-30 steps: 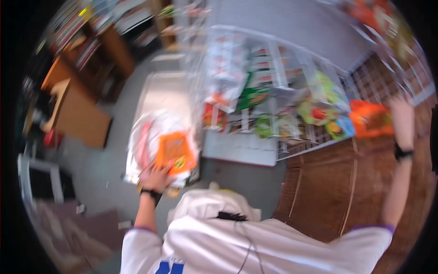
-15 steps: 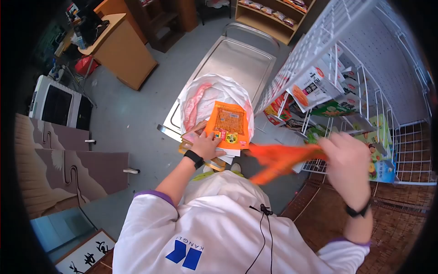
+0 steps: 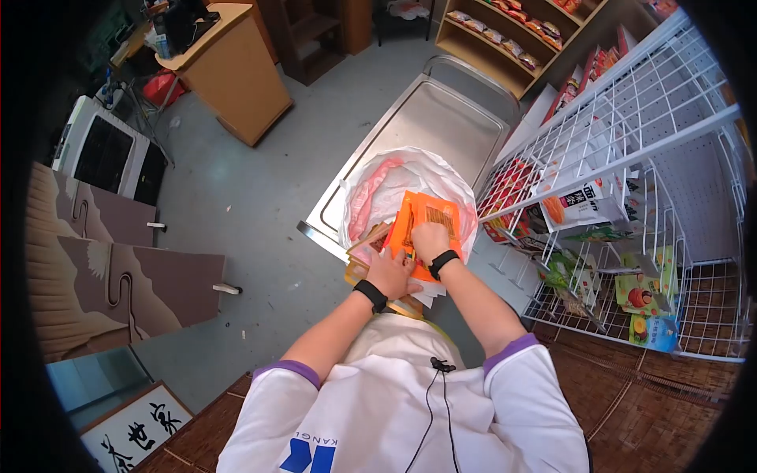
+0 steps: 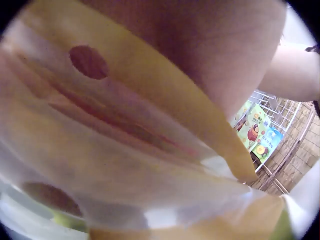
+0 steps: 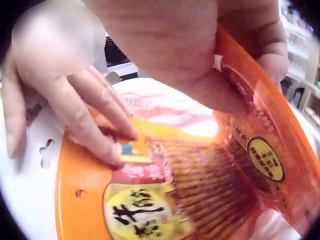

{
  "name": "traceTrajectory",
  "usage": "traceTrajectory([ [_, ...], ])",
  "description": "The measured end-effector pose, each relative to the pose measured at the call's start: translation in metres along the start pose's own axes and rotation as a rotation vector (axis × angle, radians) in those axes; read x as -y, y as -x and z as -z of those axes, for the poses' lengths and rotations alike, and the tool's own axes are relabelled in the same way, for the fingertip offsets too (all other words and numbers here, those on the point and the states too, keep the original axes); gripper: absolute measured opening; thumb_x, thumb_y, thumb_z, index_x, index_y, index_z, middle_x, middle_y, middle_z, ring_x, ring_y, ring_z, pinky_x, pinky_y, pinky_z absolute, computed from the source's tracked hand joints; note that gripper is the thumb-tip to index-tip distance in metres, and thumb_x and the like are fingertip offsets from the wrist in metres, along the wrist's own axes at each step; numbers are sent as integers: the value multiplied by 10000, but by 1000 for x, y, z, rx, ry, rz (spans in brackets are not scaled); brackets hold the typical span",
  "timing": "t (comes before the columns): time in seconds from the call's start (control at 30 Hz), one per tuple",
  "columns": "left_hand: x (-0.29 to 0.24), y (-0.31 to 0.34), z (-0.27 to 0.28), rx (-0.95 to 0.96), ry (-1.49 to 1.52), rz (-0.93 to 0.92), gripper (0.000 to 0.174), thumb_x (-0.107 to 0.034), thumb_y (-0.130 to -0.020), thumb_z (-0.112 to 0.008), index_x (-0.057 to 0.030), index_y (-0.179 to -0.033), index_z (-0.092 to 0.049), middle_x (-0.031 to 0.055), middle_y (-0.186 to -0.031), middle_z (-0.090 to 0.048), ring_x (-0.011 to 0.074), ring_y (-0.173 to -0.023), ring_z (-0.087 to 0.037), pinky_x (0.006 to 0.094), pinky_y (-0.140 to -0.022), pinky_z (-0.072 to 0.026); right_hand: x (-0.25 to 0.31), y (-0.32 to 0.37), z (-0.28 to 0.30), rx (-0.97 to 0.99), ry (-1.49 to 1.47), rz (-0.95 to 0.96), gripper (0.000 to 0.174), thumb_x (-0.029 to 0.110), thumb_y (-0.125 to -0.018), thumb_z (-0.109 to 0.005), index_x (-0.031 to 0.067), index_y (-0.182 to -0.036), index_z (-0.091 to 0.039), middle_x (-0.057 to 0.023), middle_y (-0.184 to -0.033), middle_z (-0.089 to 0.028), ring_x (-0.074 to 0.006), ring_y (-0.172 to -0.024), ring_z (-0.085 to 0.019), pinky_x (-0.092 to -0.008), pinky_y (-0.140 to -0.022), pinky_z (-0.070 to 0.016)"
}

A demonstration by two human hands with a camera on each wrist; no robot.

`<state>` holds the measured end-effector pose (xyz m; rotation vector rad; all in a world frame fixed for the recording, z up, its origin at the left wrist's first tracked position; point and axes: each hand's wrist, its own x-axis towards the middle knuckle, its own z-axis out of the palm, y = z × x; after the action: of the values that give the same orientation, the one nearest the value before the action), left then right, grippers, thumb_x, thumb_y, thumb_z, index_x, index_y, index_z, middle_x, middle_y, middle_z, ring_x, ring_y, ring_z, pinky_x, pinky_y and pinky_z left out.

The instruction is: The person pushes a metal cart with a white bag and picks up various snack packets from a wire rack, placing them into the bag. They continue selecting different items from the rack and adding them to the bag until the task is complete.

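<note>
In the head view my right hand [image 3: 431,240] grips an orange snack packet over a white plastic bag [image 3: 430,160]. The right wrist view shows this gripped packet [image 5: 265,157] bent upright beside my thumb. Under it lies another orange packet [image 5: 82,200], with a clear window showing brown strips. My left hand [image 3: 390,272] lies at the bag's near side, its extended fingers [image 5: 90,125] pressing on the lower packet. Close to the left wrist camera, a translucent yellowish bag with round holes [image 4: 120,100] fills much of the view.
The bag sits on a steel trolley [image 3: 441,110]. At right stands a white wire rack [image 3: 631,134] hung with snack packets. A wooden shelf [image 3: 481,59] with packets is at the back, and a wooden desk [image 3: 236,79] at back left. Folded patterned panels [image 3: 158,292] stand left.
My right hand has come from the rack side, bringing an orange packet over the bag onto the other packet. My left hand has stayed at the bag while the head view shifted.
</note>
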<state>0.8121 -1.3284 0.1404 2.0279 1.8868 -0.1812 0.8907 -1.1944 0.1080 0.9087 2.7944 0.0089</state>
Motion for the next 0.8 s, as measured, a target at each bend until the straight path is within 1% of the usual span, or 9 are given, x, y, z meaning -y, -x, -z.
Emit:
traceTrajectory([
  [0.2,5,-2,5,10,70,-20,697,-643,-800,-503,-129,-1270,-527,132,-1276,-513,362,-1195,-442,624,-950,-321,5,-26,-6,108,-45,-145,147,184,-793,-587,131,-802,-724,-74,-808,-700,-221,-776,-691,-366,-645,-544],
  [0.33,16,-10,29,143,123,-47,706,-604,-795,-547,-84,-1270,-511,149,-1294,-499,363,-1216,-441,570,-976,-329,-28,-26,33,326,-405,-156,275,304,-830,-551,82,-849,-711,-159,-877,-682,-292,-882,-665,-402,-745,-521],
  [0.37,15,-12,43,156,125,-8,677,-551,-799,-582,-105,-1300,-485,166,-1329,-460,381,-1212,-447,537,-982,-353,-41,-27,44,263,-468,-249,364,377,-836,-537,58,-876,-708,-170,-887,-676,-334,-882,-649,-416,-779,-509],
  [0.5,21,-38,56,29,135,-34,689,-445,-797,-642,-193,-1388,-395,208,-1424,-332,426,-1244,-400,519,-964,-407,-111,-40,1,-253,-270,-472,319,310,-820,-569,33,-897,-708,-177,-1160,-584,-331,-1000,-590,-415,-864,-478],
  [0.53,21,-47,53,31,128,-23,689,-445,-797,-642,-193,-1388,-395,208,-1424,-332,426,-1244,-400,519,-964,-407,-120,-40,-11,-257,-280,-464,319,310,-820,-569,33,-897,-708,-177,-1160,-584,-331,-1000,-590,-415,-864,-478],
  [0.6,15,-62,53,149,189,44,686,-489,-777,-641,-332,-1392,-380,161,-1479,-268,391,-1288,-360,597,-982,-325,-133,-40,-34,-277,-314,-527,258,247,-770,-646,16,-884,-671,-187,-1082,-596,-373,-998,-569,-435,-841,-466],
  [0.63,12,-66,55,198,139,41,696,-492,-773,-651,-319,-1391,-381,233,-1451,-265,440,-1268,-367,523,-984,-391,-139,-45,-45,-281,-321,-522,258,247,-770,-646,16,-884,-671,-187,-1082,-596,-373,-998,-569,-435,-841,-466],
  [0.73,6,-72,37,211,89,68,682,-530,-780,-623,-324,-1386,-388,235,-1454,-261,447,-1268,-365,522,-984,-393,-144,-52,-55,36,-524,-527,188,94,-796,-573,1,-933,-661,-187,-1141,-553,-358,-984,-563,-445,-887,-450],
  [0.8,5,-73,32,248,125,116,677,-548,-782,-609,-322,-1383,-393,235,-1444,-274,449,-1257,-376,522,-983,-391,-135,-37,-15,-337,-570,-730,217,51,-773,-610,-33,-972,-619,-198,-1091,-553,-381,-985,-551,-441,-869,-452],
])
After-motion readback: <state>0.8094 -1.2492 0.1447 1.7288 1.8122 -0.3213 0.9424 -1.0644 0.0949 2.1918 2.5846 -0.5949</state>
